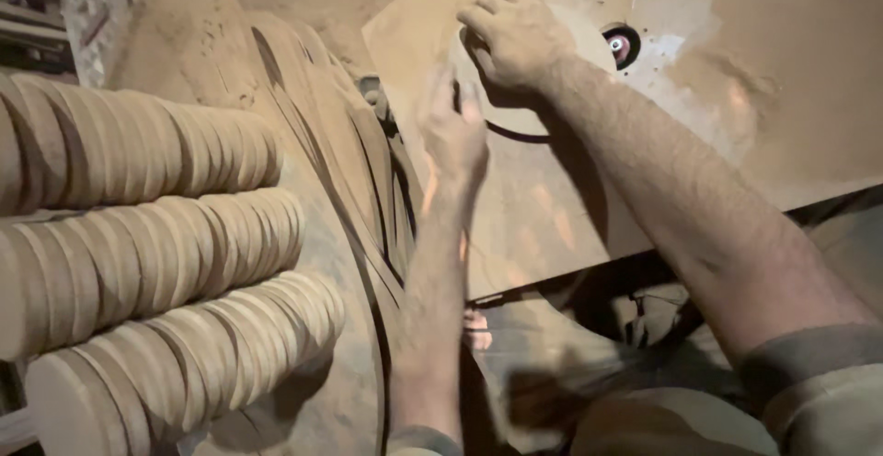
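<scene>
We press the disc (pixel 543 28) flat on the counter (pixel 736 143) beside the cutter (pixel 621 46), right hand (pixel 520 37) spread; left hand (pixel 452 129) steadies its edge. Next we turn it slowly, fingers clear.

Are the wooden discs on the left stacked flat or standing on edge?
On edge: the discs lean face to face in three rows, rims showing.

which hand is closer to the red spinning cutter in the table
Right. The right hand presses a wooden disc just beside the cutter; the left hand is lower and farther away.
</scene>
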